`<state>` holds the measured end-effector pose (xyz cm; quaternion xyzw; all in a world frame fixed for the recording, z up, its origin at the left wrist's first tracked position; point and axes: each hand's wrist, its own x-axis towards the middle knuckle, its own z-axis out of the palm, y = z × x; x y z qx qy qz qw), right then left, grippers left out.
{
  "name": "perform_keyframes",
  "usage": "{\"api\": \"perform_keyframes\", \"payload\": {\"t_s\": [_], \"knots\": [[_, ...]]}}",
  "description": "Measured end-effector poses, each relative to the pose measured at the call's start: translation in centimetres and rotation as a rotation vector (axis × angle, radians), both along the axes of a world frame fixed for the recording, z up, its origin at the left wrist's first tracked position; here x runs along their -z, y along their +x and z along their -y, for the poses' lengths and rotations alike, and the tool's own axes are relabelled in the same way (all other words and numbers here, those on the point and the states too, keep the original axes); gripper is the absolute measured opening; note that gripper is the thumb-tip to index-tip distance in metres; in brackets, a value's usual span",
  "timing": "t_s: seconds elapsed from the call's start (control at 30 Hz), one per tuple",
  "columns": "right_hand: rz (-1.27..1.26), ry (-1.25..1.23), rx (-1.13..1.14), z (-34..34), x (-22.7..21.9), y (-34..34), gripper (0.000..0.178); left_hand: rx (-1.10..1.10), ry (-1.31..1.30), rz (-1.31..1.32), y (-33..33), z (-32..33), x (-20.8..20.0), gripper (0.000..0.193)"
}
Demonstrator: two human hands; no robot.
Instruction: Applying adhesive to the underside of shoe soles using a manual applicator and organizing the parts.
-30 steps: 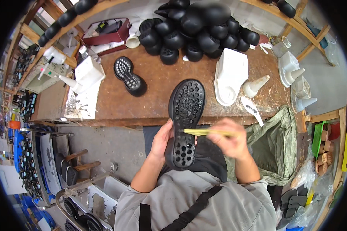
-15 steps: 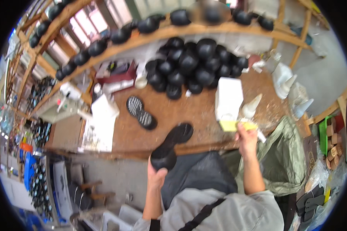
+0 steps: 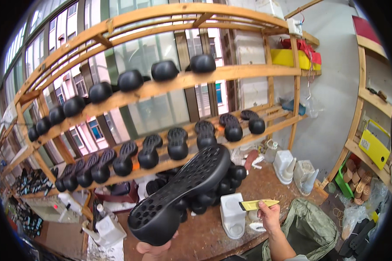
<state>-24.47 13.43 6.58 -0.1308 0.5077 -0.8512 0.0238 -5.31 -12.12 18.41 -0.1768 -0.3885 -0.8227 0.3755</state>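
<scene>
Backdrop: wooden rack (image 3: 178,85) loaded with finished black soles.
Left hand (image 3: 154,249): gripping black perforated rubber sole (image 3: 180,193), raised.
Right hand (image 3: 269,217): clutching yellow flat brush (image 3: 258,203), off the sole.
Progress: looks mid-way, not racked yet.

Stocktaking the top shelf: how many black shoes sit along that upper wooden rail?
9 visible on the upper rail: from the shoe near its right end, leftward and down to the last. More may hide at the blurred left rim.

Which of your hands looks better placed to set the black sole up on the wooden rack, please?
Probably the left hand: it already holds the black sole raised toward the wooden rack. The right hand is lower, busy gripping a yellow brush.
</scene>
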Motion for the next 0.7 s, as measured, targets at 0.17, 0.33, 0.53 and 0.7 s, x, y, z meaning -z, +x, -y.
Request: {"api": "perform_keyframes", "payload": {"t_s": [0.17,0.33,0.53,0.7], "knots": [[0.007,0.034,0.079,-1.7,-8.7,-1.4,0.017,0.045,-0.303,0.142,-12.4,-2.3,-11.0,0.094],[0.046,0.15,0.204,-4.4,-13.1,-3.6,0.019,-0.229,-0.431,-0.04,-29.9,-7.6,-23.6,0.081],[0.085,0.113,0.35,-9.3,-13.6,-2.1,0.018,-0.56,-0.554,0.358,-39.9,-5.2,-24.6,0.088],[0.139,0.099,0.34,-10.1,-11.8,-2.5,0.017,-0.458,-0.595,0.435,-39.4,-4.4,-24.9,0.091]]}}
